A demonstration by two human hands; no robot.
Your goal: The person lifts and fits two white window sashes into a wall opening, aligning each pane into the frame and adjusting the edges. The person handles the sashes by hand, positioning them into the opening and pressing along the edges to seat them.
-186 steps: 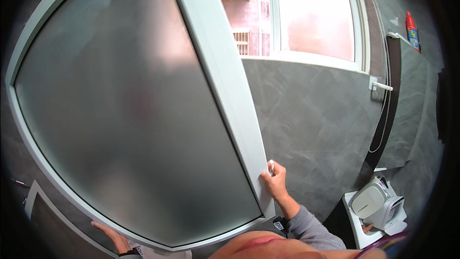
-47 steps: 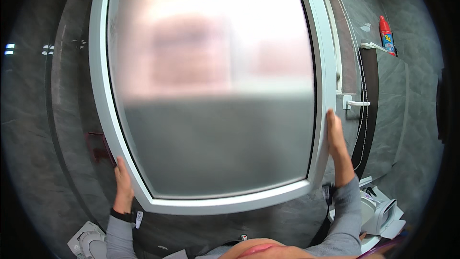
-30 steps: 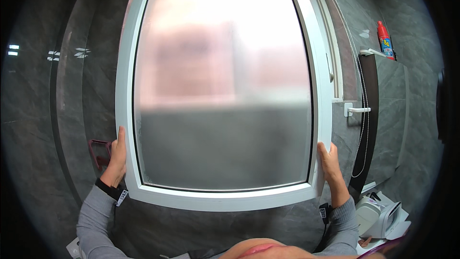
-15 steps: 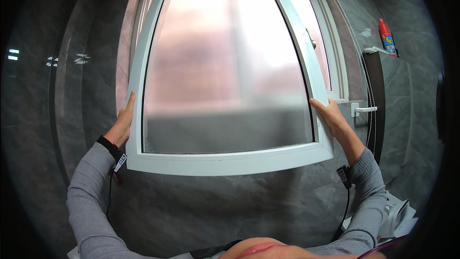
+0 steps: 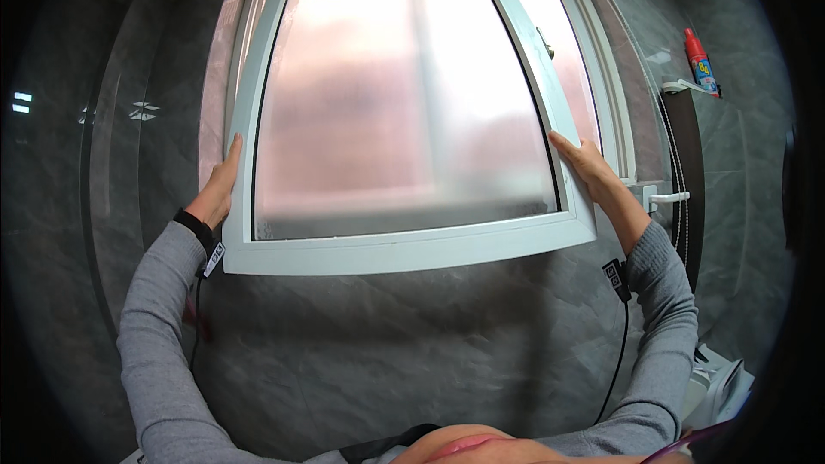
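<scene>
A white-framed window sash (image 5: 412, 251) with a frosted pane is held up in front of me, one hand on each side. My left hand (image 5: 222, 180) grips its left edge, the thumb along the frame and the other fingers hidden behind. On the right edge, my right hand (image 5: 584, 163) is closed around the frame, its thumb toward the glass. A small handle (image 5: 546, 43) sits on the right stile above that hand. Behind the sash shows the window frame (image 5: 606, 103) in the wall, its opening partly covered.
To the right, a red spray bottle (image 5: 701, 64) stands on a ledge beside a dark panel. A bead chain (image 5: 679, 180) hangs near a white bracket (image 5: 666, 198) on the wall. White items (image 5: 722, 387) lie at the lower right. Grey tiled wall (image 5: 387, 352) is below the sash.
The sash has risen, its lower edge now higher in view and its right end slightly higher than its left. Both hands have moved up with it, keeping their hold.
</scene>
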